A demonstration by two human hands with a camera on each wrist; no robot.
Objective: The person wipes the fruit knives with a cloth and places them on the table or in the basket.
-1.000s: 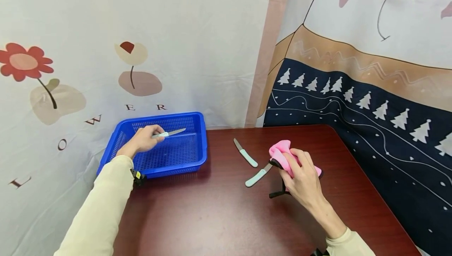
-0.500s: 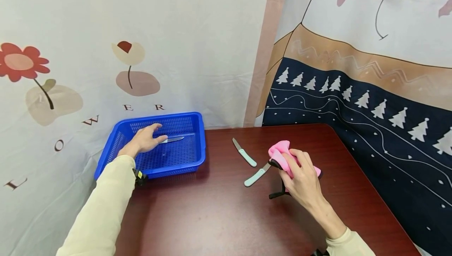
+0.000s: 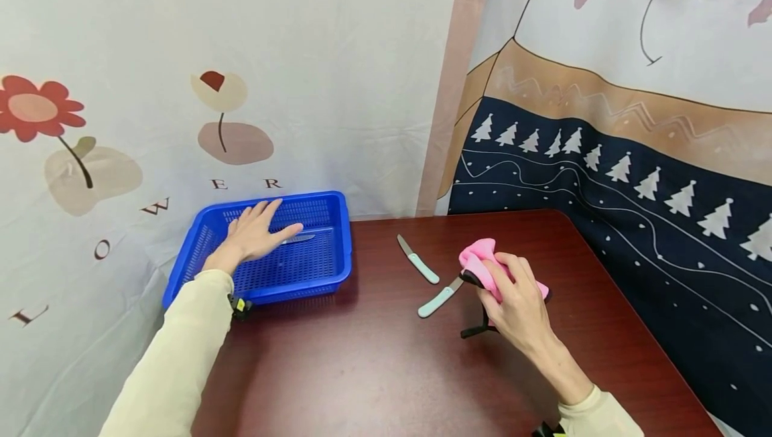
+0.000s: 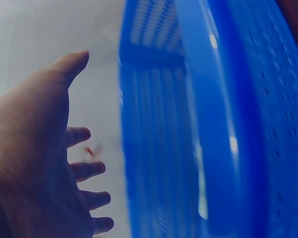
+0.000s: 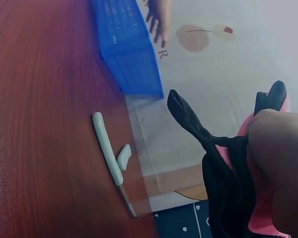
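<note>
Inside the blue plastic basket (image 3: 304, 287) lies a small knife (image 3: 300, 238), its handle hidden behind my left hand (image 3: 248, 238). That hand hovers over the basket with fingers spread and holds nothing; the left wrist view shows the same spread fingers beside the basket wall (image 4: 156, 148). My right hand (image 3: 520, 304) grips a bunched pink cloth (image 3: 481, 255) with black trim and a black loop (image 5: 186, 111). Left of the cloth, a knife with a pale green handle (image 3: 437, 301) lies with its blade tip near the black trim. Another such knife (image 3: 425, 269) lies just behind it.
The dark red wooden table (image 3: 362, 370) has its right edge running beside my right arm. Behind the basket hangs a pale printed sheet (image 3: 350, 75), and a navy sheet with white trees (image 3: 603, 222) borders the table's right side.
My left hand let go of the knife, which now lies in the basket. Its fingers then spread and rose a little. The right hand has kept its hold on the cloth.
</note>
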